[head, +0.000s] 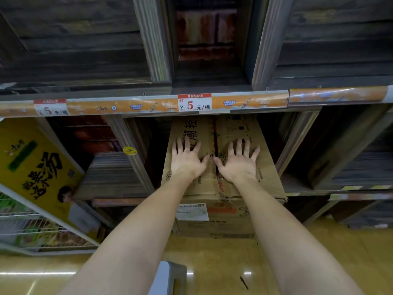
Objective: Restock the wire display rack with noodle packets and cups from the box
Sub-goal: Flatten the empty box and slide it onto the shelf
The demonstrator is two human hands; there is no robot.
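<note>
A closed brown cardboard box [214, 218] stands on the floor, pushed partly under a dark wooden shelf. Its top flaps meet along a taped seam in the middle. My left hand [187, 158] lies flat on the left flap with fingers spread. My right hand [240, 160] lies flat on the right flap, fingers spread too. The thumbs nearly meet at the seam. A wire rack [25, 228] with colourful packets shows at the lower left. No loose noodle packets or cups are in my hands.
An orange price strip with a "5" tag [194, 102] runs along the shelf edge above the box. A yellow poster panel [40, 165] leans at the left. A grey stool [170, 277] is at the bottom centre on the glossy yellow floor.
</note>
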